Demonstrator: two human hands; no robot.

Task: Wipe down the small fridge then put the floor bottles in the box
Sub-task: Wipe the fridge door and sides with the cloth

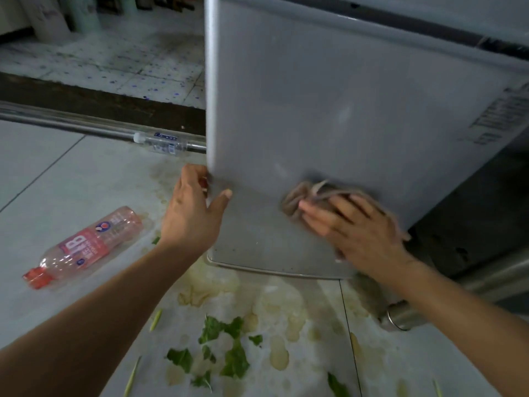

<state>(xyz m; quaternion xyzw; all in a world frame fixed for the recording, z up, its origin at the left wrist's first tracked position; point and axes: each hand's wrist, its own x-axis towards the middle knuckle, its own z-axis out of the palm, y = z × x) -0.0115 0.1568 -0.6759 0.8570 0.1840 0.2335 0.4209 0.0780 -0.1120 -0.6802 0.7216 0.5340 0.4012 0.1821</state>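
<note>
The small grey fridge [329, 110] fills the upper right of the head view. My right hand [355, 224] presses a crumpled grey-brown cloth [303, 196] flat against the lower part of its door, fingers straight. My left hand [194, 213] holds the door's lower left edge, fingers curled behind it and thumb on the front. A pink plastic bottle [86, 245] with a red cap lies on the floor to the left. A clear bottle [163, 143] with a white cap lies further back against a metal rail.
Green leaf scraps [229, 351] and yellowish wet stains are spread over the tiled floor in front of the fridge. A metal rail [71, 124] runs along the step at the left. A steel tube end [400, 316] pokes out at the fridge's lower right.
</note>
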